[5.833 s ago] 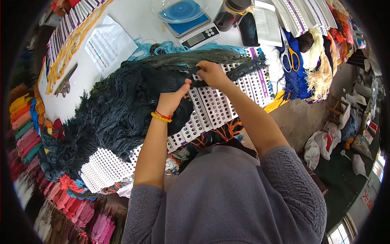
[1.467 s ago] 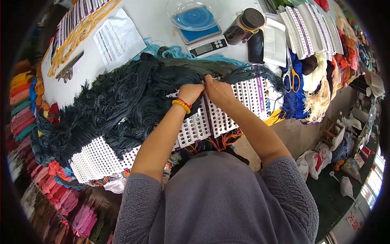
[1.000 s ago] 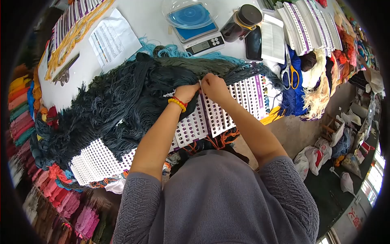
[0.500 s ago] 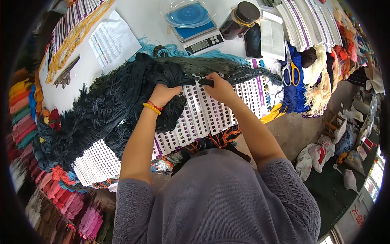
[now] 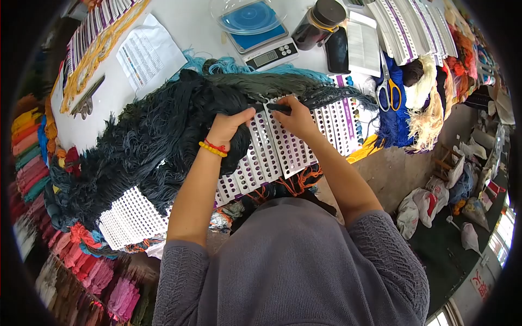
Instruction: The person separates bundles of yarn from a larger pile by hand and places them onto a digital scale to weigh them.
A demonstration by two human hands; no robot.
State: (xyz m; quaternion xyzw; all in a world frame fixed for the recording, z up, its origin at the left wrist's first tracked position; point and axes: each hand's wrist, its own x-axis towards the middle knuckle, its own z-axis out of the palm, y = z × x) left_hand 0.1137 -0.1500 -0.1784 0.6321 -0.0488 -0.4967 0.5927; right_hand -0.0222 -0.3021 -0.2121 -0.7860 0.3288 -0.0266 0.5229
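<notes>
A large heap of dark blue-black thread [image 5: 179, 119] lies across the table over the punched cards. My left hand [image 5: 229, 128], with red and yellow bracelets at the wrist, is closed round part of this heap, its thumb pointing right. Just to the right, my right hand [image 5: 295, 117] pinches a dark thread end, fingers bent. A narrow gap separates the two hands. Beneath them lie white cards with rows of holes [image 5: 265, 149] and purple strips. Grey-green thread [image 5: 255, 86] runs along behind both hands.
Behind the thread stand a digital scale [image 5: 269, 56] with a clear bowl, a dark lidded jar [image 5: 321, 24] and a black phone [image 5: 337, 51]. Scissors [image 5: 389, 95] lie on blue thread at right. A printed sheet [image 5: 149, 56] is at left. Coloured skeins [image 5: 87, 266] hang lower left.
My left hand has moved a little to the right, nearer my right hand, with the dark thread in its grip. My right hand has stayed almost in place.
</notes>
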